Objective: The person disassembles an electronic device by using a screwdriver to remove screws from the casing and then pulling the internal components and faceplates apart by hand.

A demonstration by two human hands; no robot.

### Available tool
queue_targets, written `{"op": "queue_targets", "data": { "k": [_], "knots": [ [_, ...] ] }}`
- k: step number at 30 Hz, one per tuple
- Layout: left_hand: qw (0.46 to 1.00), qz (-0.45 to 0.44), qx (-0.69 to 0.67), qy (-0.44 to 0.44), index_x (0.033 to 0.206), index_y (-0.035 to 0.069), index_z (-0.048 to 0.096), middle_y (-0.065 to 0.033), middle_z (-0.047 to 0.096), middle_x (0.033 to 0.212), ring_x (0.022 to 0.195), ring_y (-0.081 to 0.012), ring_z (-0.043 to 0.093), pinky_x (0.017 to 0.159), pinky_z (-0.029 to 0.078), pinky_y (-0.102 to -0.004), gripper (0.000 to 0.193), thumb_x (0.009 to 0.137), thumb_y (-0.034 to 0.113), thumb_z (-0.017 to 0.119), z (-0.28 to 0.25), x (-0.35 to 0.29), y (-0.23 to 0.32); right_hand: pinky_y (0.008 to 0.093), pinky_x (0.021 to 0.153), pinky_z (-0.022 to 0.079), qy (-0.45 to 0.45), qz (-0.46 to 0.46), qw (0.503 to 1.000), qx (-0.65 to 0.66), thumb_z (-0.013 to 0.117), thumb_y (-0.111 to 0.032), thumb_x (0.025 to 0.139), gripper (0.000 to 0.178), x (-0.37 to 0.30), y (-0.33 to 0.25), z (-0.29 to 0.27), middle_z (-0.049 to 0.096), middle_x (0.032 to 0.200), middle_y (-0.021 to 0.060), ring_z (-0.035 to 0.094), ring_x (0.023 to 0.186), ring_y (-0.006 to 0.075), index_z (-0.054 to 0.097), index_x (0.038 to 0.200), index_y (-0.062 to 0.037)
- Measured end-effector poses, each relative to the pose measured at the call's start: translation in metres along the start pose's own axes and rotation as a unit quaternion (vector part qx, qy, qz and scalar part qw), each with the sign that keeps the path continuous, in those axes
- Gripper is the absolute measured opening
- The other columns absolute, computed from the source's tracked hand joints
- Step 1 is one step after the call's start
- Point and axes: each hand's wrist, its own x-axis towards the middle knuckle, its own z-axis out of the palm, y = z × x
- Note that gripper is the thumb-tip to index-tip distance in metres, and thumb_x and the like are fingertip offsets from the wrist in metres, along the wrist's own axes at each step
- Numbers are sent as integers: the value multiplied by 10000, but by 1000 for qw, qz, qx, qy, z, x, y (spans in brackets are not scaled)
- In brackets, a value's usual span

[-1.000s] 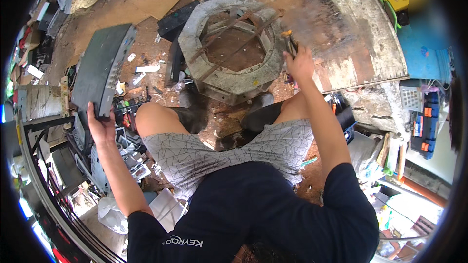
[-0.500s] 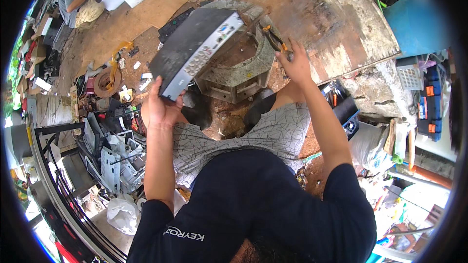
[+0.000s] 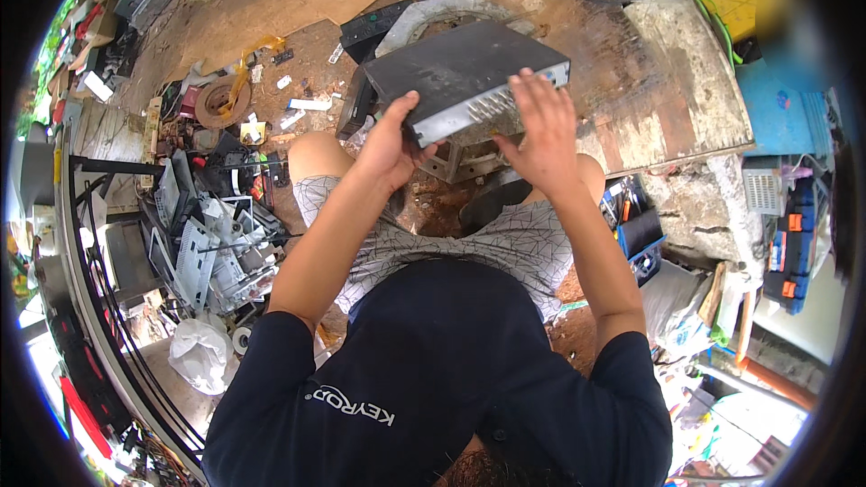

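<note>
Left hand (image 3: pixel 390 149) — grip round corner of smudged, flat black box (image 3: pixel 465 63); right hand (image 3: pixel 545 137) — grip unclear, cannot tell

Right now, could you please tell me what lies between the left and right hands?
In the head view, the black box, with its silver connector panel, lies between the left hand and right hand.

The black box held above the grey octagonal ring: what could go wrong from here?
The left hand grips the black box near one corner, so it might tip or slip onto the grey octagonal ring below. The bare right hand is close to the row of metal connectors, which could perhaps scrape skin.
</note>
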Motion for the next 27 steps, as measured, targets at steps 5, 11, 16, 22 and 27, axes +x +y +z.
{"op": "queue_targets", "data": {
  "k": [5, 11, 16, 22, 27],
  "knots": [
    [991, 81, 100, -20, 1209, 54, 545, -85, 657, 1019, 790, -173, 662, 597, 548, -283, 462, 938, 417, 636, 5, -3, -15, 522, 1158, 265, -44, -35, 998, 15, 790, -138, 649, 843, 18, -6, 20, 534, 1418, 88, 453, 1356, 299, 466, 1427, -127],
    [962, 224, 135, 74, 1210, -85, 432, -200, 630, 1116, 987, -232, 647, 724, 561, -346, 670, 837, 343, 787, 34, -21, -32, 547, 1138, 277, 53, -67, 992, 90, 763, -91, 622, 695, 2, 4, 36, 584, 1352, 96, 536, 1259, 315, 596, 1297, -104],
    [930, 288, 213, 77, 1141, -30, 428, -198, 655, 1045, 968, -254, 669, 854, 522, -365, 730, 761, 441, 836, 41, -20, -39, 580, 1111, 322, 109, -54, 982, 144, 770, -132, 654, 675, -9, 3, 47, 577, 1325, 151, 547, 1227, 373, 586, 1301, -81],
    [888, 314, 326, 80, 1163, -11, 444, -226, 671, 1046, 962, -302, 681, 854, 526, -396, 704, 749, 418, 818, 46, -19, -28, 488, 1080, 391, 150, -3, 981, 124, 752, -42, 619, 705, -21, -1, 45, 563, 1316, 193, 530, 1221, 399, 580, 1303, -46],
    [802, 403, 441, 18, 1111, -43, 581, -201, 699, 988, 886, -290, 679, 824, 528, -413, 495, 781, 285, 749, 15, 4, 30, 599, 1117, 314, 45, 54, 981, 181, 855, -415, 683, 852, -24, -24, 31, 464, 1445, 179, 448, 1336, 353, 509, 1393, -97]
  ]
}}
